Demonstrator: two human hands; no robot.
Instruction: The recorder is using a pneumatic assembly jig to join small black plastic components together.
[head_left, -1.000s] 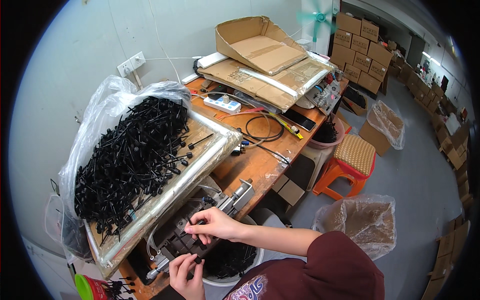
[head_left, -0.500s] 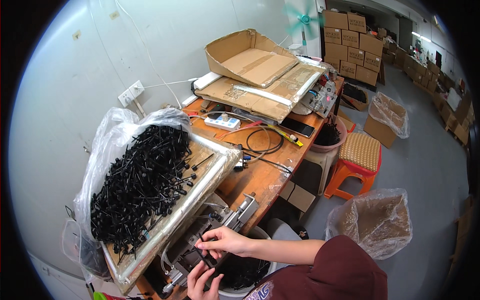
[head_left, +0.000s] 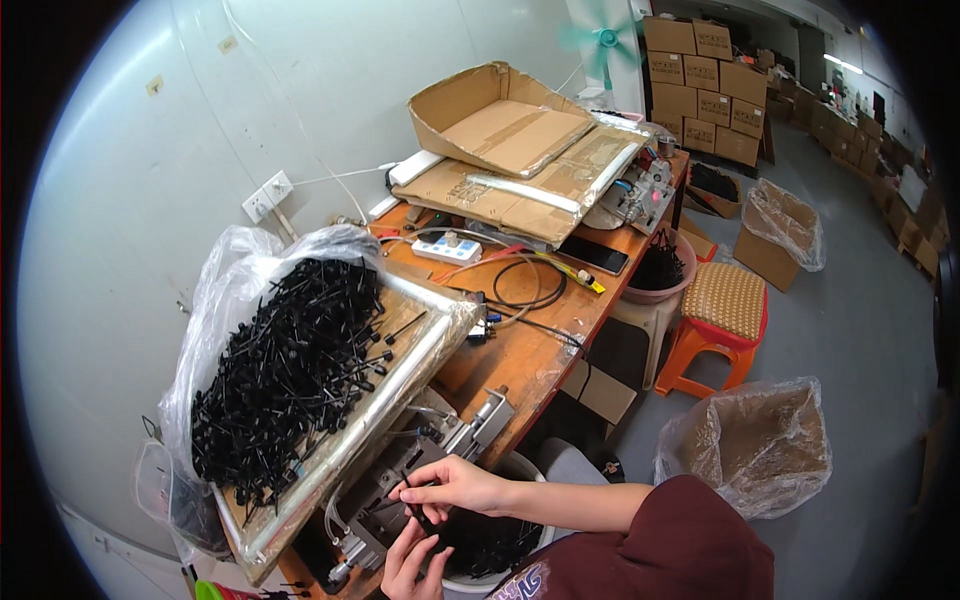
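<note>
My right hand (head_left: pixel 450 486) pinches a thin black stick-like plastic piece (head_left: pixel 406 481), with thumb and forefinger closed on it. Just below it, my left hand (head_left: pixel 410 565) has its fingers bent close to the dark pieces under my right hand; whether it grips one is hidden. Both hands are over the near edge of a metal fixture (head_left: pixel 376 508) with cylinders and thin air tubes. Beneath my right forearm stands a white tub (head_left: pixel 547 538) holding more black pieces. A large heap of black stemmed pieces (head_left: pixel 290 365) lies on a tilted, plastic-wrapped cardboard tray (head_left: pixel 437 330) beyond the fixture.
On the wooden table (head_left: pixel 490 372) are a white power strip (head_left: pixel 447 248), a phone (head_left: pixel 594 255), loose cables and an open cardboard tray (head_left: pixel 520 135). An orange stool (head_left: pixel 715 320) and a plastic-lined carton (head_left: pixel 745 445) stand on the floor at right. Stacked cartons (head_left: pixel 700 90) rise behind.
My left hand has shifted slightly right and up, nearer my right hand. My right hand stays almost in place with the black piece. The view has moved a little.
</note>
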